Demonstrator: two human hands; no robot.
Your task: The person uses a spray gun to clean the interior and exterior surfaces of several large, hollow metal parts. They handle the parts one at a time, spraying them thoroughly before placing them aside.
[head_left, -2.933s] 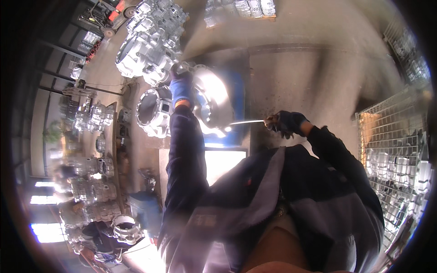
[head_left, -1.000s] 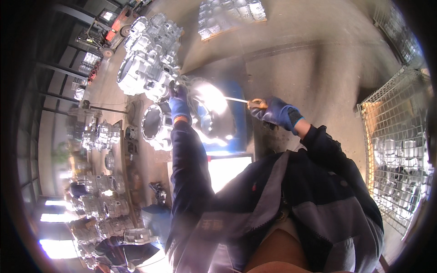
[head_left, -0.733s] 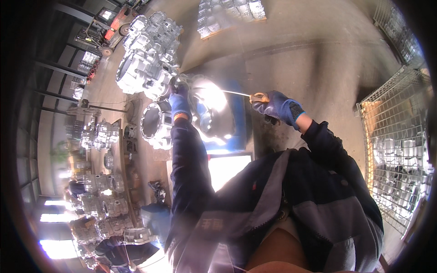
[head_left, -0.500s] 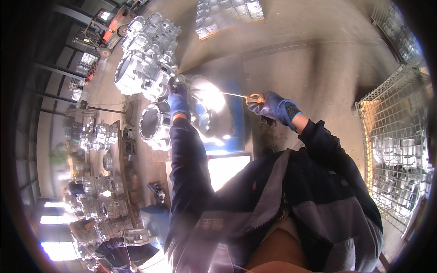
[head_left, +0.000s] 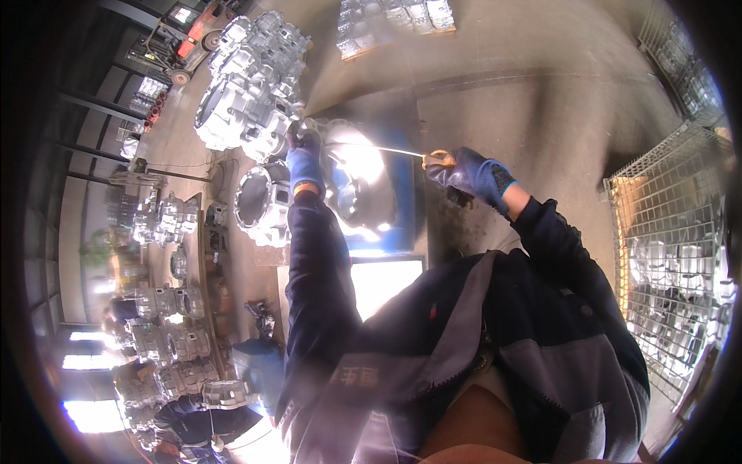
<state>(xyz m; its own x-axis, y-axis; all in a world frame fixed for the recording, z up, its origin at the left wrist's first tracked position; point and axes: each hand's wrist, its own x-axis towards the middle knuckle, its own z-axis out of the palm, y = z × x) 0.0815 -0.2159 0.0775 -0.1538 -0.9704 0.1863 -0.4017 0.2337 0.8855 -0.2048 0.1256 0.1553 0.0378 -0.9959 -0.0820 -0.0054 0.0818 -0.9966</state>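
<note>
A large silver metal casting [head_left: 352,185], partly washed out by glare, lies on a blue work surface [head_left: 403,209] in front of me. My left hand [head_left: 304,151], in a blue and dark work glove, is closed at the far left edge of the casting; its fingertips are hard to make out. In a matching glove, my right hand [head_left: 464,172] is wrapped around the orange-yellow handle of a thin straight metal tool [head_left: 386,150]. The tool's shaft points left across the casting, and its tip fades into the glare.
Several silver castings [head_left: 251,97] are stacked at the far left, with another ring-shaped housing [head_left: 261,203] beside my left forearm. A wire cage [head_left: 668,247] full of metal parts stands on the right. Far left is an orange forklift [head_left: 189,45]; another person [head_left: 193,429] bends at lower left.
My right hand and the tool have shifted slightly to the right, away from the casting. My left hand stays at the casting's edge. The view has tilted a little.
</note>
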